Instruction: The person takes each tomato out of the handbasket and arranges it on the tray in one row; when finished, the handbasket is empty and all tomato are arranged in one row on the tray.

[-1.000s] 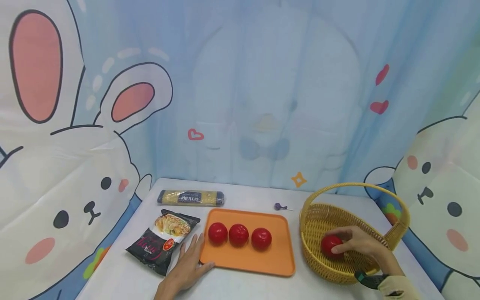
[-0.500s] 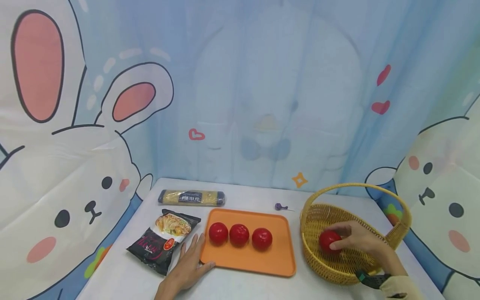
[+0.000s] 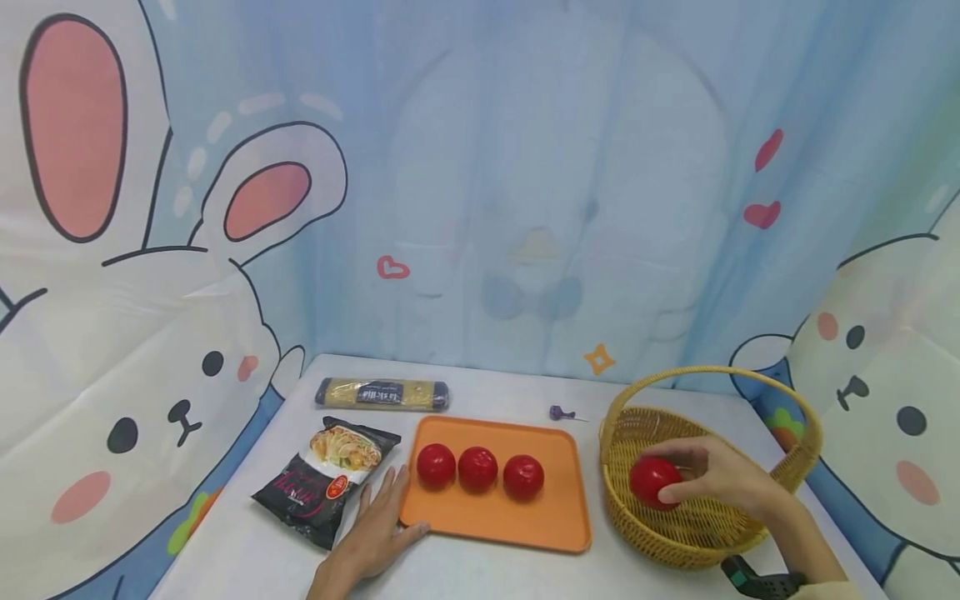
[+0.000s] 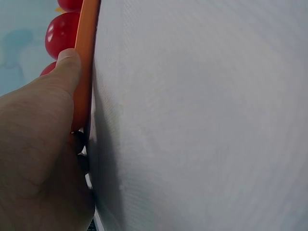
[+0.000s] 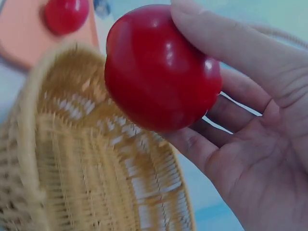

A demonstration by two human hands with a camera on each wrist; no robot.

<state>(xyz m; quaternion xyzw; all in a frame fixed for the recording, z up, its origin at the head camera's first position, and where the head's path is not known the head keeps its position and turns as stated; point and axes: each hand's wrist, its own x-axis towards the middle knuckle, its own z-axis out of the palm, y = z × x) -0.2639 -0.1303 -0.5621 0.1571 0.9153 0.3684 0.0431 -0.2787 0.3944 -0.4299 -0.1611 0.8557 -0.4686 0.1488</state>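
My right hand [image 3: 712,475] holds a glossy red apple [image 5: 161,67] between thumb and fingers, above the inside of the yellow wicker basket [image 3: 652,546]. In the right wrist view the apple is lifted clear of the weave. My left hand [image 3: 375,529] rests at the left front corner of the orange tray [image 3: 517,527], its fingers straight and the thumb against the rim. On that tray sit three more red apples, a left one [image 3: 436,466], a middle one [image 3: 477,469] and a right one [image 3: 522,477].
A black noodle packet [image 3: 326,479] lies left of the tray, close to my left fingers. Behind it is a pack of spaghetti [image 3: 382,394]. A small purple item [image 3: 558,412] lies behind the tray. The basket's tall handle [image 3: 712,369] arches over it.
My right hand has raised the apple from the basket's bottom and shifted it slightly left. The left hand and the tray have stayed put.
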